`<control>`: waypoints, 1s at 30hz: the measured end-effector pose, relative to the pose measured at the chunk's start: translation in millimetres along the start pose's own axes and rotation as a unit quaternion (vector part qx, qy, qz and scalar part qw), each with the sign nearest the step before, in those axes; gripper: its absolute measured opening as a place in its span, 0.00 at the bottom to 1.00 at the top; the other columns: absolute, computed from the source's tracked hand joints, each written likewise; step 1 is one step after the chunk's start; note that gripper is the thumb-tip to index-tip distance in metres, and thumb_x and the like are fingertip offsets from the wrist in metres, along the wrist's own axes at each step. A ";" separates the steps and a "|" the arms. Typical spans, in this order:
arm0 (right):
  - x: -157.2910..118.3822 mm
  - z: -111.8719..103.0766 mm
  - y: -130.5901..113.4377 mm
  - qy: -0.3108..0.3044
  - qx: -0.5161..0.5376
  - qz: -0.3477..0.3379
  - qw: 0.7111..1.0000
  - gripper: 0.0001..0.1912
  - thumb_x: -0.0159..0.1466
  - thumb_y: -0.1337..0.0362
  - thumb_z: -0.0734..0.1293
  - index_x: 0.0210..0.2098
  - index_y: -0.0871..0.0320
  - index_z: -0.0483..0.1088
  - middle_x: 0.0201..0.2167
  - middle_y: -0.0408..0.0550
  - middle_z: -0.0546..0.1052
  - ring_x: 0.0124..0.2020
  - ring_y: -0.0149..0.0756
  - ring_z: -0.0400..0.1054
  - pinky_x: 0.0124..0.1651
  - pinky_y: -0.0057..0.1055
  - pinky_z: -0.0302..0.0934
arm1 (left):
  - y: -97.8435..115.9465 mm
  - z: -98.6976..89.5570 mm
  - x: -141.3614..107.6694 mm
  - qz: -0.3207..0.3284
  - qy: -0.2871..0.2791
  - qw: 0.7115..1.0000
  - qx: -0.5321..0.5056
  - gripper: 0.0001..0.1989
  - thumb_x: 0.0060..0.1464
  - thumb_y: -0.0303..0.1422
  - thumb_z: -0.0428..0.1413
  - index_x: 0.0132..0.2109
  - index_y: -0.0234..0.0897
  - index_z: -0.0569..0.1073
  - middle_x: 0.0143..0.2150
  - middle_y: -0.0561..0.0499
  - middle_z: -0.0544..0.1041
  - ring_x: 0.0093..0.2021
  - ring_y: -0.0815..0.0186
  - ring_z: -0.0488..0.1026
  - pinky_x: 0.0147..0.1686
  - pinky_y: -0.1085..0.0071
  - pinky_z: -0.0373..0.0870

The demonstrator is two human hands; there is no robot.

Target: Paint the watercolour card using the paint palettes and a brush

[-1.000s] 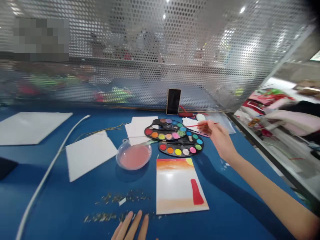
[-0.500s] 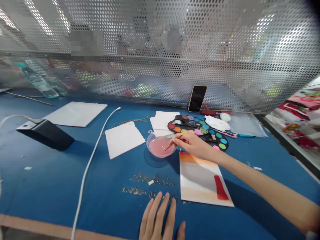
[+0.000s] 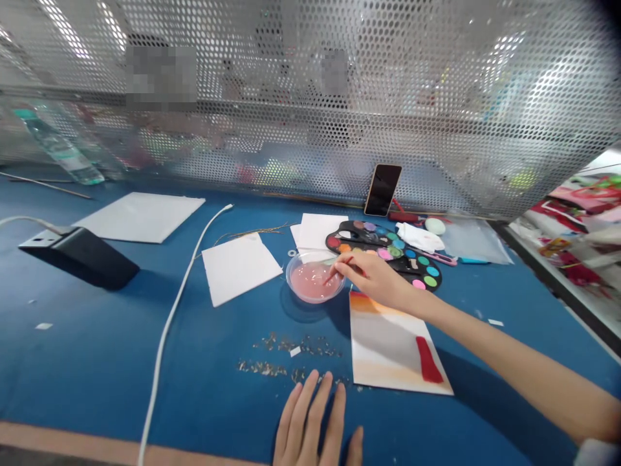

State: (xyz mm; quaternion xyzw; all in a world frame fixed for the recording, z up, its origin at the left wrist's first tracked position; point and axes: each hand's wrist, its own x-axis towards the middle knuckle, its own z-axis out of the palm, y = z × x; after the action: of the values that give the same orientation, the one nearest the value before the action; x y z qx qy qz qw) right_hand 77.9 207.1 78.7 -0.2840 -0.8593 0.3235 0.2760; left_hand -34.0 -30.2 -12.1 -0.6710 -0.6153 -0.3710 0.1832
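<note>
Red brush [image 3: 330,277], tip in bowl [image 3: 314,301] | right fingers [image 3: 350,260]: clamped on it | left fingers [image 3: 317,406]: apart

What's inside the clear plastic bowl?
Cloudy pink liquid and the lower end of a thin red paintbrush held in the right hand. The floor of the bowl is hidden under the liquid; the bristles can't be made out either.

A perforated metal screen [image 3: 218,139] is lining the far edge of the blue table [image 3: 204,401]; white light streaks [image 3: 65,29] are glowing at its upper left. Blurred, colourful clutter [image 3: 577,213] is lying beyond the table's right edge.
</note>
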 end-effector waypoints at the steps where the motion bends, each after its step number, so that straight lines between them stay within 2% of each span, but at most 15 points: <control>1: -0.2 0.0 0.5 0.001 0.001 0.001 1.000 0.16 0.73 0.63 0.59 0.36 0.56 0.78 0.36 0.49 0.82 0.36 0.38 0.75 0.41 0.34 0.66 | 0.2 -0.3 -0.3 -0.002 -0.002 1.000 0.001 0.17 0.57 0.34 0.57 0.53 0.39 0.76 0.53 0.49 0.78 0.60 0.61 0.70 0.67 0.65 0.59; 3: -1.0 0.2 1.2 -0.012 0.007 0.004 1.000 0.16 0.73 0.62 0.59 0.36 0.56 0.78 0.36 0.49 0.82 0.37 0.38 0.75 0.42 0.34 0.66 | 0.6 -0.5 -0.4 -0.005 -0.005 1.000 0.001 0.17 0.58 0.34 0.56 0.54 0.39 0.76 0.53 0.49 0.78 0.60 0.61 0.70 0.67 0.65 0.59; 9: -2.8 0.2 1.9 0.027 0.008 0.016 0.999 0.17 0.73 0.60 0.59 0.34 0.56 0.77 0.35 0.49 0.80 0.34 0.37 0.73 0.40 0.33 0.64 | 0.9 -0.6 1.3 -0.002 -0.002 1.000 -0.006 0.17 0.58 0.33 0.57 0.53 0.37 0.76 0.53 0.48 0.78 0.60 0.61 0.70 0.66 0.65 0.60; 12: -0.7 -2.0 4.1 0.059 0.083 0.033 0.994 0.19 0.72 0.56 0.59 0.34 0.57 0.77 0.34 0.48 0.78 0.33 0.35 0.70 0.38 0.32 0.63 | 0.8 -1.2 1.7 -0.001 -0.006 1.000 -0.002 0.17 0.58 0.32 0.56 0.54 0.37 0.76 0.53 0.48 0.78 0.60 0.61 0.69 0.66 0.65 0.59; 15: 1.6 -6.6 8.9 0.078 0.163 0.073 0.981 0.21 0.70 0.49 0.61 0.34 0.58 0.77 0.31 0.47 0.76 0.29 0.33 0.67 0.32 0.29 0.61 | 0.4 -2.0 1.5 0.005 -0.014 1.000 -0.001 0.17 0.58 0.32 0.57 0.54 0.36 0.76 0.53 0.48 0.78 0.61 0.61 0.68 0.67 0.65 0.57; 18: 1.1 -11.3 12.8 0.088 0.184 0.098 0.974 0.23 0.69 0.47 0.62 0.34 0.59 0.77 0.31 0.47 0.76 0.29 0.33 0.67 0.30 0.28 0.60 | -0.3 -2.5 1.0 0.012 -0.020 1.000 0.000 0.17 0.58 0.31 0.58 0.54 0.36 0.76 0.54 0.47 0.77 0.62 0.61 0.68 0.68 0.65 0.56; 21: -2.9 -13.7 12.9 0.093 0.167 0.091 0.977 0.21 0.69 0.49 0.62 0.34 0.58 0.77 0.32 0.48 0.77 0.32 0.34 0.68 0.33 0.28 0.61 | -1.1 -2.6 0.9 0.020 -0.020 1.000 -0.001 0.17 0.57 0.31 0.58 0.54 0.35 0.76 0.54 0.47 0.77 0.62 0.60 0.68 0.67 0.64 0.58; 26: -10.1 -12.8 9.1 0.047 0.088 0.058 0.993 0.19 0.72 0.53 0.61 0.37 0.58 0.78 0.32 0.46 0.77 0.30 0.33 0.66 0.33 0.28 0.59 | -1.6 -2.9 2.1 0.028 -0.025 0.999 0.005 0.18 0.57 0.29 0.58 0.55 0.34 0.75 0.55 0.45 0.76 0.62 0.58 0.67 0.67 0.63 0.58; 30: -11.2 -11.1 8.2 0.040 0.040 0.049 0.997 0.19 0.73 0.56 0.59 0.37 0.58 0.77 0.32 0.46 0.77 0.28 0.32 0.65 0.32 0.28 0.58 | -1.2 -3.9 3.4 0.034 -0.027 0.999 0.003 0.18 0.57 0.29 0.59 0.55 0.33 0.75 0.55 0.44 0.76 0.62 0.58 0.67 0.67 0.62 0.57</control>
State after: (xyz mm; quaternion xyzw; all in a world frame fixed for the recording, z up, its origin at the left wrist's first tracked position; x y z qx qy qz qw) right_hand 95.5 209.2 76.7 -0.3272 -0.8190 0.3593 0.3050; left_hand -36.3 -30.4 -7.4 -0.7006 -0.5983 -0.3442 0.1808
